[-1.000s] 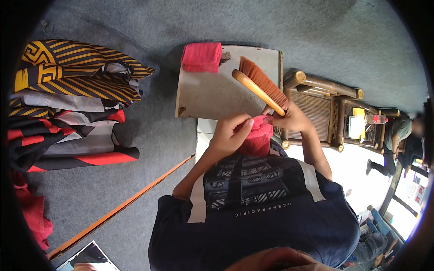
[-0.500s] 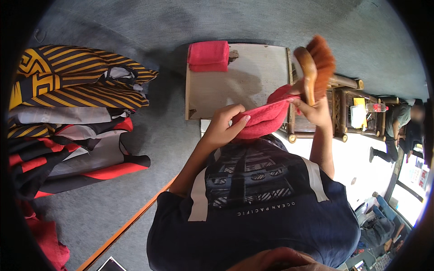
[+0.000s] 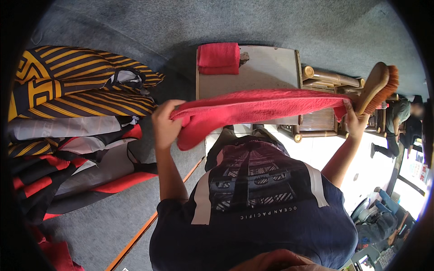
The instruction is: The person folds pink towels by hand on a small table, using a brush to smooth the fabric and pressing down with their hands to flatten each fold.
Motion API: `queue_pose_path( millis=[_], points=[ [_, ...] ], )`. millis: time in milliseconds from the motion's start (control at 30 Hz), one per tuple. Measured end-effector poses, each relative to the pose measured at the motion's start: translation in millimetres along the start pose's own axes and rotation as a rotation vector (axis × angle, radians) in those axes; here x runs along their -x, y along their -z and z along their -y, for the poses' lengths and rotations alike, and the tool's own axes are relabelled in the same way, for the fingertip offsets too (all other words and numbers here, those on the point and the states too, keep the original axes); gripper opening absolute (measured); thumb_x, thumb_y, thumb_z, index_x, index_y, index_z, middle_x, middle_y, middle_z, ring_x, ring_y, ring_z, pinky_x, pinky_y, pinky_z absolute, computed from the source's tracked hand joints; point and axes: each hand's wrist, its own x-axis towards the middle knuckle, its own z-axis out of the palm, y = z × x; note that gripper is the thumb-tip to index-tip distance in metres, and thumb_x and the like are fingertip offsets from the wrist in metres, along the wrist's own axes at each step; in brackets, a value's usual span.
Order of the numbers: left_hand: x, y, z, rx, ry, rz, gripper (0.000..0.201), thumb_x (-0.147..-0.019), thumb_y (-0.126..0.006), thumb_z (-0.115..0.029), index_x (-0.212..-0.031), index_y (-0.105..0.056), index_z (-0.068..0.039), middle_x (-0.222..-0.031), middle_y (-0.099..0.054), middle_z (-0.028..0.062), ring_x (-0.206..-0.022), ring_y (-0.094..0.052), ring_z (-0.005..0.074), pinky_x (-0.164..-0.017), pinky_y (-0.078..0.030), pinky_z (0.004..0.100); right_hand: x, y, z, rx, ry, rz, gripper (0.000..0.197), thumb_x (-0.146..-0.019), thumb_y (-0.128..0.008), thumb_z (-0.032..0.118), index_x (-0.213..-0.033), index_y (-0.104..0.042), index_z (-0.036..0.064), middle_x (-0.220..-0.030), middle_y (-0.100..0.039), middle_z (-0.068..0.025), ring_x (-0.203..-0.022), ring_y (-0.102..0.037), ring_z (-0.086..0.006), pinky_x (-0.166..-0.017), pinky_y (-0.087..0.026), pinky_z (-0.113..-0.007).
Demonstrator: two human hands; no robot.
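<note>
A red towel [image 3: 262, 105] is stretched sideways in front of my chest. My left hand [image 3: 165, 125] is closed on one end, where a loose part of the cloth hangs below. My right hand [image 3: 356, 122] pinches the other end. The same hand also grips a brush [image 3: 374, 86] with a curved wooden handle and reddish-brown bristles, which points up and outward. Beyond the towel, a folded red towel [image 3: 219, 58] lies on the far left corner of a worn pale table [image 3: 266, 67].
Striped and red-black garments [image 3: 86, 86] hang at the left by the grey wall. Bamboo furniture [image 3: 332, 77] stands right of the table. At the far right a person in a grey top [image 3: 399, 119] is near another person. An orange strip [image 3: 135, 239] runs along the lower left.
My hands have moved apart, left hand leftward and right hand rightward with the brush. The bunched towel is now pulled out long between them.
</note>
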Motion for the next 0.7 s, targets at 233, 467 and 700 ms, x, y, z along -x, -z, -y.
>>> queue_pose_path(
  millis=[233, 467, 700],
  points=[
    [17.2, 52.0, 11.3, -0.179, -0.048, 0.088, 0.027, -0.062, -0.065, 0.007, -0.088, -0.065, -0.001, -0.079, -0.062, 0.0108, -0.070, -0.058, 0.0241, -0.065, -0.046, 0.0322, 22.9, 38.5, 8.5, -0.006, -0.122, 0.260, 0.014, -0.086, -0.066, 0.000, -0.099, -0.059, -0.0012, -0.084, -0.061, -0.0078, -0.066, -0.060, -0.0138, -0.057, -0.049, -0.025],
    [49.6, 86.8, 13.7, -0.102, 0.224, 0.248, 0.023, -0.059, -0.065, 0.002, -0.082, -0.063, 0.003, -0.071, -0.058, 0.0099, -0.069, -0.058, 0.0211, -0.059, -0.043, 0.0286, 53.2, 78.2, 4.2, 0.080, -0.371, 0.249, 0.017, -0.081, -0.072, 0.004, -0.090, -0.057, 0.0007, -0.078, -0.060, -0.0053, -0.065, -0.058, -0.0110, -0.058, -0.047, -0.023],
    [3.2, 59.7, 50.3, 0.074, 0.296, 0.259, 0.013, -0.073, -0.067, -0.002, -0.083, -0.060, 0.002, -0.069, -0.053, 0.0025, -0.070, -0.049, 0.0079, -0.062, -0.041, 0.0238, 1.3, 46.4, -26.5, 0.382, -0.345, 0.258, 0.012, -0.083, -0.071, 0.009, -0.083, -0.065, -0.0009, -0.063, -0.055, 0.0017, -0.057, -0.047, -0.0050, -0.052, -0.037, -0.021]
  ],
)
